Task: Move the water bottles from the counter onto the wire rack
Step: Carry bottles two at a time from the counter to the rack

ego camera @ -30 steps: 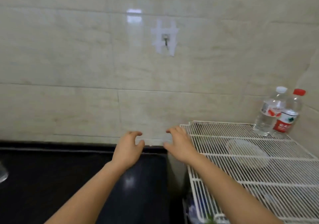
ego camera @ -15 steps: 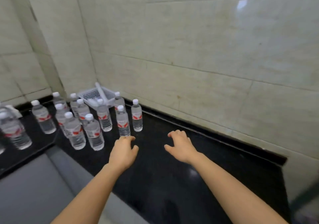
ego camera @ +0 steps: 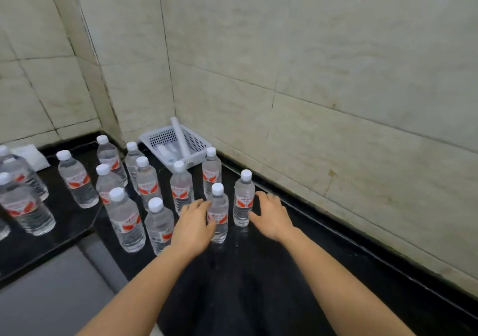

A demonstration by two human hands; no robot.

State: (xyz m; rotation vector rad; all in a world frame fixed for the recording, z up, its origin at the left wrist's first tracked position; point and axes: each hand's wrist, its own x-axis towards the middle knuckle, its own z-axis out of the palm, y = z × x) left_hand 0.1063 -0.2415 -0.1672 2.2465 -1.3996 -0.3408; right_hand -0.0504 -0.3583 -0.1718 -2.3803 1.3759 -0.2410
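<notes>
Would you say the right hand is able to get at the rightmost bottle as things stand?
Probably yes: the right hand is open just beside the rightmost bottle, with nothing between them.

Left hand (ego camera: 195, 221) seems to touch one upright water bottle (ego camera: 218, 214) on the counter (ego camera: 258, 284), right hand (ego camera: 271, 215) just beside another bottle (ego camera: 243, 201)

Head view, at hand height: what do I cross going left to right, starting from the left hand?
left hand → first bottle → second bottle → right hand → black counter → tiled wall
</notes>
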